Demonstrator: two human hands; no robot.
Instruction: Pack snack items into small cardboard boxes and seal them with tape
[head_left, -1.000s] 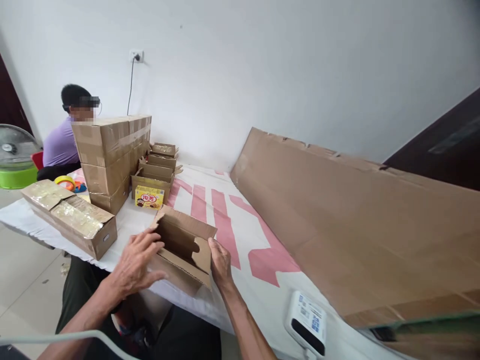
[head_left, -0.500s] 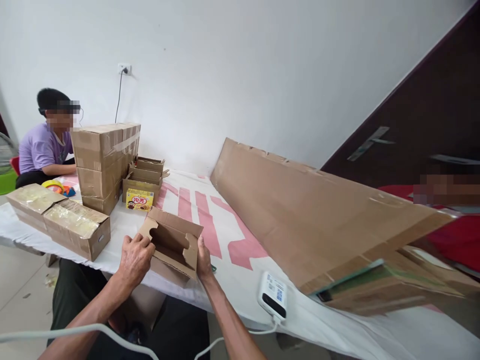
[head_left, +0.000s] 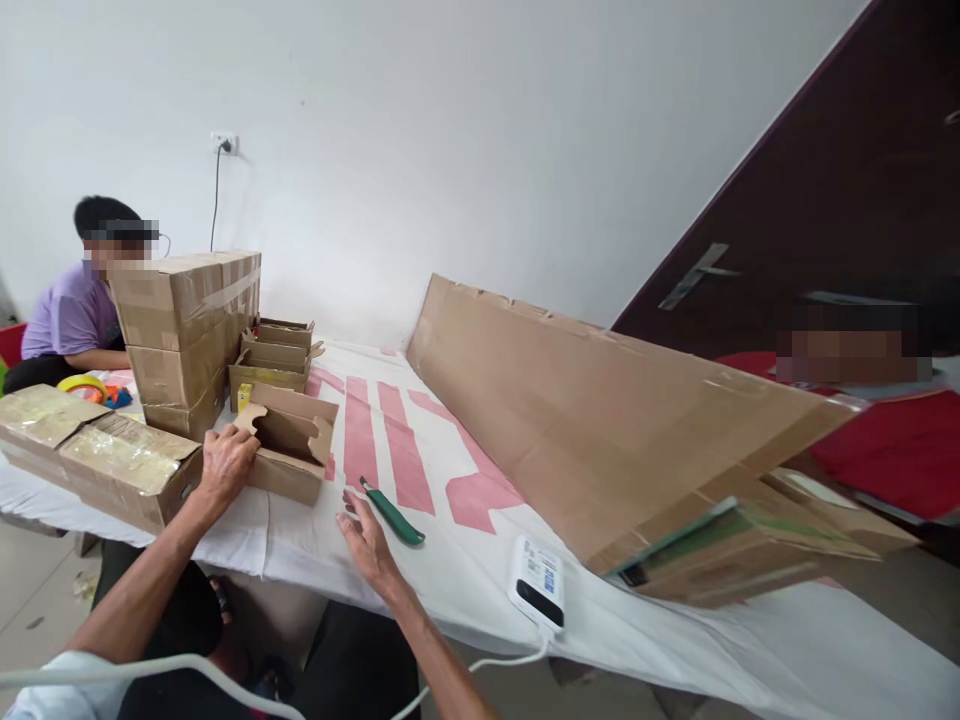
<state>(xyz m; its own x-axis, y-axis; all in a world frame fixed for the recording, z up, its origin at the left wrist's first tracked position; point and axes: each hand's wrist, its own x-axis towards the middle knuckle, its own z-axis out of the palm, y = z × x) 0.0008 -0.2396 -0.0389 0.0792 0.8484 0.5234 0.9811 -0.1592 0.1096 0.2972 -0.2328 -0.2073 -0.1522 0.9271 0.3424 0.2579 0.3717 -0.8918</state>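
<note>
My left hand (head_left: 225, 462) grips the near left corner of a small open cardboard box (head_left: 289, 448) that rests on the white and pink table cover (head_left: 315, 530). My right hand (head_left: 364, 535) lies flat on the cover with fingers stretched out, holding nothing. Its fingertips are just left of a green-handled cutter (head_left: 393, 511), close to it but apart from it.
A stack of taped cartons (head_left: 187, 335) and several small open boxes (head_left: 274, 355) stand behind. A long foil-topped carton (head_left: 97, 455) lies at left. A big flattened cardboard sheet (head_left: 600, 420) leans at right. A white device (head_left: 538, 581) with a cable sits near the edge. A person in purple (head_left: 67, 310) sits far left.
My left hand has pushed the small box away to the left. My right hand let go of it and dropped flat beside the green cutter, which was hidden under the box. The view swung right.
</note>
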